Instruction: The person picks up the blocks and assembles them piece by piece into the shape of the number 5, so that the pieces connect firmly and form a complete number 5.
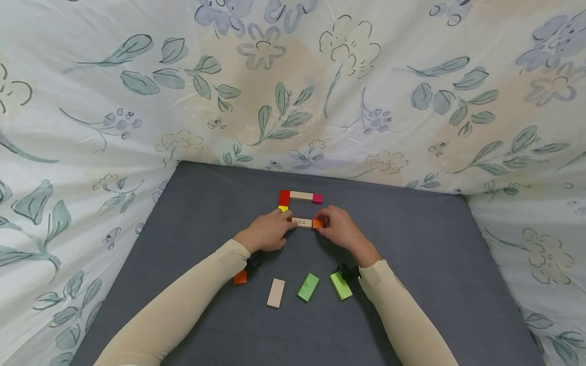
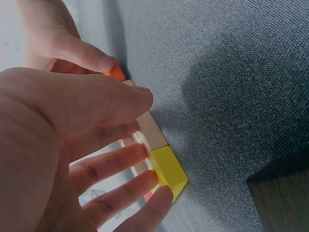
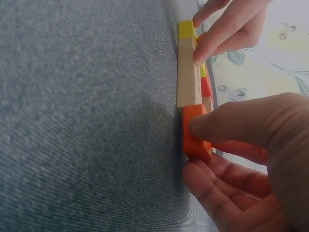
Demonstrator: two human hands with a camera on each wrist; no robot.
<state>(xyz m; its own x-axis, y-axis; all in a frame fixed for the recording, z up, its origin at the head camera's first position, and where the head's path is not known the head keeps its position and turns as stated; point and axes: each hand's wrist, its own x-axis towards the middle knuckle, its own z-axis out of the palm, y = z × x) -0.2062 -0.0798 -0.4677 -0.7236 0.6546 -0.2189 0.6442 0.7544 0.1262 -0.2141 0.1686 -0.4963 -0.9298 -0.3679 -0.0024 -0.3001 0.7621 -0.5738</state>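
Note:
My right hand (image 1: 341,229) pinches an orange block (image 3: 193,133) between thumb and fingers, against the right end of a plain wooden block (image 1: 303,222) with printed marks. My left hand (image 1: 267,231) is at that block's other end. There its extended fingers touch a yellow block (image 2: 169,171), and the thumb reaches over the wooden block. Behind, a red block (image 1: 284,197), a second plain wooden block (image 1: 301,195) and a magenta block (image 1: 318,199) form a row. Yellow (image 1: 283,208) shows between the red block and my left fingers, which partly hide it.
Nearer me on the dark grey tabletop (image 1: 412,254) lie another orange block (image 1: 240,277), a pale pinkish block (image 1: 276,293), a green block (image 1: 308,287) and a light green block (image 1: 341,286). Floral cloth (image 1: 320,127) hangs behind and at both sides.

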